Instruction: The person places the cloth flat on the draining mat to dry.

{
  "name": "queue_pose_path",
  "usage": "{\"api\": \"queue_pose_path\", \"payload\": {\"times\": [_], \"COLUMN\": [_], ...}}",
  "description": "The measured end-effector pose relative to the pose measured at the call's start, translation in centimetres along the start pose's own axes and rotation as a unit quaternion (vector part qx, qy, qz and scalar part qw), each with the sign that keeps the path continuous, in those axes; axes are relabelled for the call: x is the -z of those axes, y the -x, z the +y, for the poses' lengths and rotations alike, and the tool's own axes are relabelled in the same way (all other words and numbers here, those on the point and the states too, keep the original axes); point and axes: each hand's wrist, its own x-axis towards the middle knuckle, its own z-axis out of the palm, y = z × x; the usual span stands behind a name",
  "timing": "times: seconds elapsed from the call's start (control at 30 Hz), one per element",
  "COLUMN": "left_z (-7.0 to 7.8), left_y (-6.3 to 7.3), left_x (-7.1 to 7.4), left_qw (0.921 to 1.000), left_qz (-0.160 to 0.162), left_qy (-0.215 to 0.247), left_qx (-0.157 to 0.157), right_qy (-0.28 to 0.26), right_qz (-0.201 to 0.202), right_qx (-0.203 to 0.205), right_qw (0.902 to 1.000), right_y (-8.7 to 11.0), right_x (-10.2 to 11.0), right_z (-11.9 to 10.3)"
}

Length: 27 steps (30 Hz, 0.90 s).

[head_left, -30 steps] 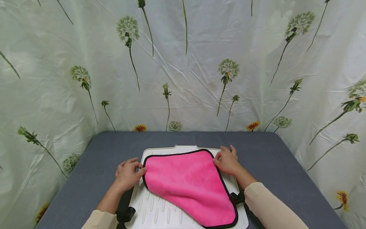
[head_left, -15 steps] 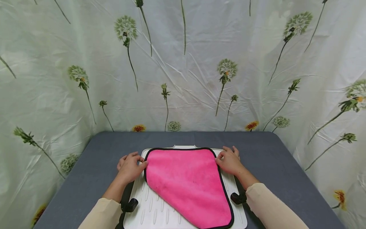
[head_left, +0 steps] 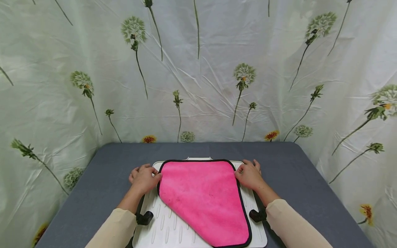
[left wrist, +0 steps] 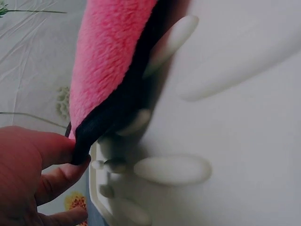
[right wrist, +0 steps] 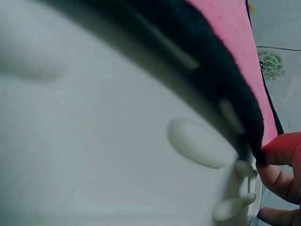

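Note:
A fluffy pink cloth (head_left: 201, 199) with black trim lies over a white ridged board (head_left: 169, 225). Its slanting lower-left edge shows no trim. My left hand (head_left: 145, 179) pinches the cloth's left border near the upper corner; in the left wrist view, thumb and finger grip the black trim (left wrist: 106, 117) and the cloth slopes up from the board. On the other side, my right hand (head_left: 249, 175) pinches the right border, with its other fingers spread above. The right wrist view shows that pinch on the trim (right wrist: 225, 70), the board's raised ridges (right wrist: 200, 142) just beneath.
A grey-covered table (head_left: 288, 179) carries the board. Behind it hangs a white curtain (head_left: 204, 86) printed with flowers. Black wrist mounts (head_left: 145, 218) sit at both cuffs, low over the board's sides.
The cloth has been drawn tighter: its top edge is now straight and the folds in its lower part have smoothed out. Both hands keep their pinch and have shifted slightly right.

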Motion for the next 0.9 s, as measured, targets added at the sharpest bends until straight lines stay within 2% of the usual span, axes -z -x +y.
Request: {"api": "queue_pose_path", "payload": {"times": [0.4, 0.57, 0.7, 0.9], "left_z": [0.0, -0.1, -0.2, -0.7], "left_y": [-0.2, 0.2, 0.8, 2.2], "left_x": [-1.0, -1.0, -0.8, -0.5], "left_qw": [0.9995, 1.0000, 0.9998, 0.9988], "left_qz": [0.008, 0.002, -0.007, -0.014], "left_qy": [-0.030, -0.009, 0.018, 0.039], "left_qx": [0.005, 0.001, -0.002, -0.027], "right_qy": [0.001, 0.007, 0.011, 0.013], "right_qz": [0.013, 0.021, 0.021, 0.017], "right_qx": [0.005, 0.002, 0.015, 0.022], "right_qw": [0.9999, 0.9997, 0.9996, 0.9995], "right_y": [0.2, 0.9, 2.4, 5.6], "right_x": [-0.2, 0.0, 0.5, 1.0], "right_z": [0.1, -0.1, -0.3, -0.7]}}
